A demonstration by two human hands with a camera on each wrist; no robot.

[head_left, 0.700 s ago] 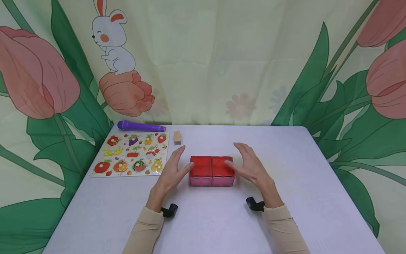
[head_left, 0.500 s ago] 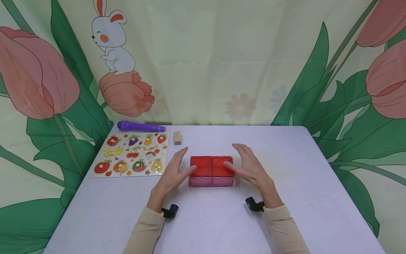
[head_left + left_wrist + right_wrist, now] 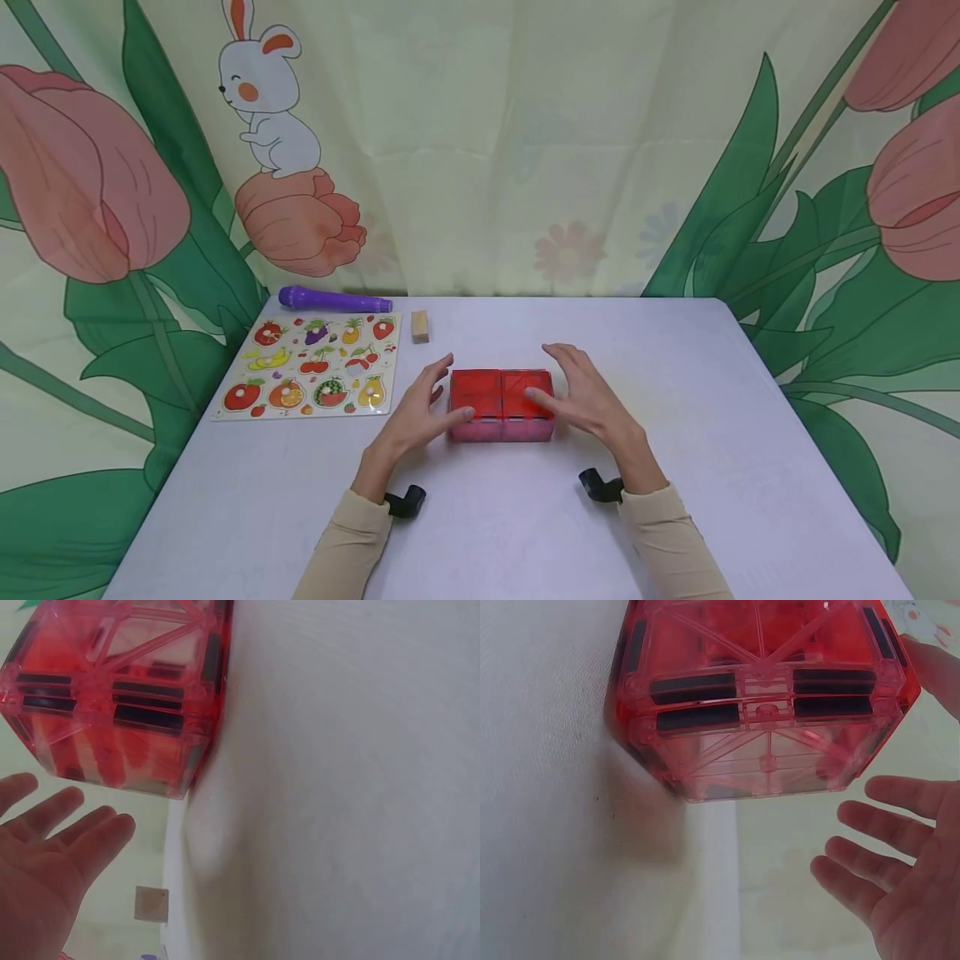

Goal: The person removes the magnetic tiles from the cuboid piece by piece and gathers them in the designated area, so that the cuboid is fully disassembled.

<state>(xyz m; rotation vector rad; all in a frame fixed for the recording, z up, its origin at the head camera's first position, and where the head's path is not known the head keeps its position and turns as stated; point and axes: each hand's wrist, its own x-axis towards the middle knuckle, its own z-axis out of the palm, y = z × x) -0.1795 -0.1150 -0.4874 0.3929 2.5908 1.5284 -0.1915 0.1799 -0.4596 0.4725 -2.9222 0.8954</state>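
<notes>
A see-through red box built of magnetic tiles [image 3: 501, 425] sits on the white table between my two hands. My left hand [image 3: 411, 417] is at its left side, fingers spread and lightly bent, with the thumb overlapping the front left edge in the head view. On the other side, my right hand [image 3: 596, 406] is spread, its thumb over the top right part. In the left wrist view, the fingers [image 3: 97, 844] are apart from the box wall. A gap also shows between the box and the right fingers [image 3: 881, 825] in the right wrist view.
A fruit picture board [image 3: 307, 367] lies at the left of the table [image 3: 480, 533]. Behind it is a purple toy microphone [image 3: 333, 300]. A small wooden block [image 3: 420, 327] stands between the board and the box. A printed curtain [image 3: 480, 150] hangs behind the table.
My left hand has moved right, with its fingers bending more and its thumb lower over the box. My right hand has shifted slightly left. The box has stayed in place.
</notes>
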